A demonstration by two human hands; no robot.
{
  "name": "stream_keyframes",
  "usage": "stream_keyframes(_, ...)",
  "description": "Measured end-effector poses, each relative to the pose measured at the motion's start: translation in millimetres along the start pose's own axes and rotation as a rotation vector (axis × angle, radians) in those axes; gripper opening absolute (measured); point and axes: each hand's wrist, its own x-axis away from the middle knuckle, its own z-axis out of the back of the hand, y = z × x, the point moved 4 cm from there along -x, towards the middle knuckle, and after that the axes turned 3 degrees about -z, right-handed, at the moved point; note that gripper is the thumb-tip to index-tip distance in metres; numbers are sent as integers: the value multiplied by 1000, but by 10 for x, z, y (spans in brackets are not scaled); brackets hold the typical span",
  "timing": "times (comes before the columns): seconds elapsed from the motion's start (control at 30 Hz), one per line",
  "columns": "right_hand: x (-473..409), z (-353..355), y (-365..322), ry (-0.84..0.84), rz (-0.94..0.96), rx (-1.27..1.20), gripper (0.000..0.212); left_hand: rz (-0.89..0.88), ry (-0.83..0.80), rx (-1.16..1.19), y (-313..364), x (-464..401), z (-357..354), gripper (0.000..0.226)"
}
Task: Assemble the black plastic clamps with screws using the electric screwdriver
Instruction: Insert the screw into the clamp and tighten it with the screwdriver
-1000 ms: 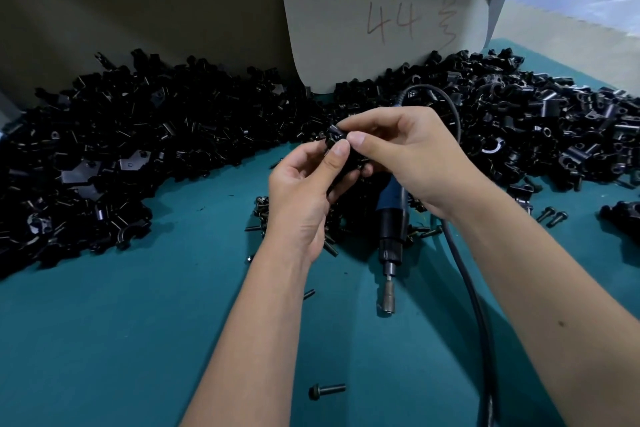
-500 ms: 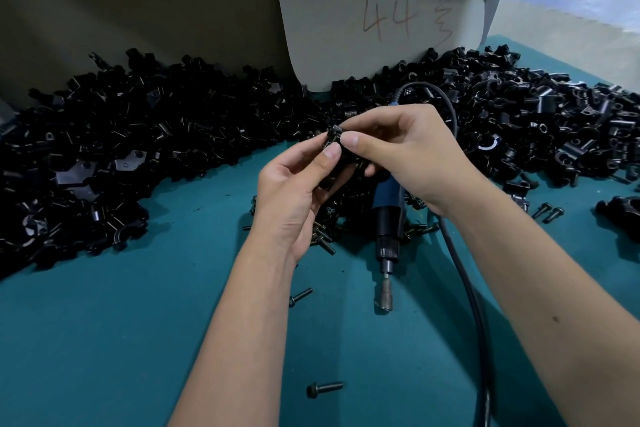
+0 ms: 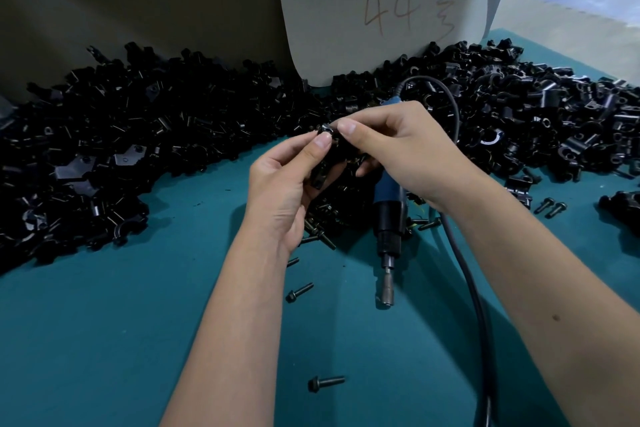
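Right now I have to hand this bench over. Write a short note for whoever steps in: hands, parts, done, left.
Left hand grips a black clamp from below.
Right hand pinches the top of that clamp, apparently seating a screw; the screw itself is too hidden to confirm.
Electric screwdriver lies on the teal table beneath the right hand, bit toward you, unheld.
Loose screws lie near the left wrist, one more closer to you.
Clamp piles sit left and right.
Done: parts brought together in hand.
Left: drive the screw, then repeat.
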Motion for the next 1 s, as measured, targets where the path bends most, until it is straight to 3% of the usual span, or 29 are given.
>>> stream_keyframes(0.1, 9, 1, -36, 31, -41, 162, 24, -23, 61, -7, 14, -13, 16, 6)
stream_keyframes(0.2, 32, -81, -170, 62, 43, 528, 17, -55, 191, 2, 51, -40, 112, 4)
stream_keyframes(0.37, 202, -522, -305, -407, 24, 902, 20, -85, 381, 102, 102, -57, 276, 13)
stream_keyframes(0.43, 260, -653, -281, -486, 12, 1013, 22, -83, 398, 118, 103, -57, 277, 14)
stream_keyframes(0.53, 258, -696, -240, -499, -8, 1022, 7, -77, 398, 129, 92, -58, 267, 15)
stream_keyframes(0.73, 251, -672, -255, -541, 19, 921, 4, -89, 397, 138, 99, -61, 275, 22)
stream_keyframes(0.9, 358, -789, -333, -766, 30, 631, 12, -81, 392, 148, 127, -84, 321, 33)
stream_keyframes(1.0, 423, -913, -268, -850, 17, 632, 21, -90, 393, 169, 138, -89, 334, 30)
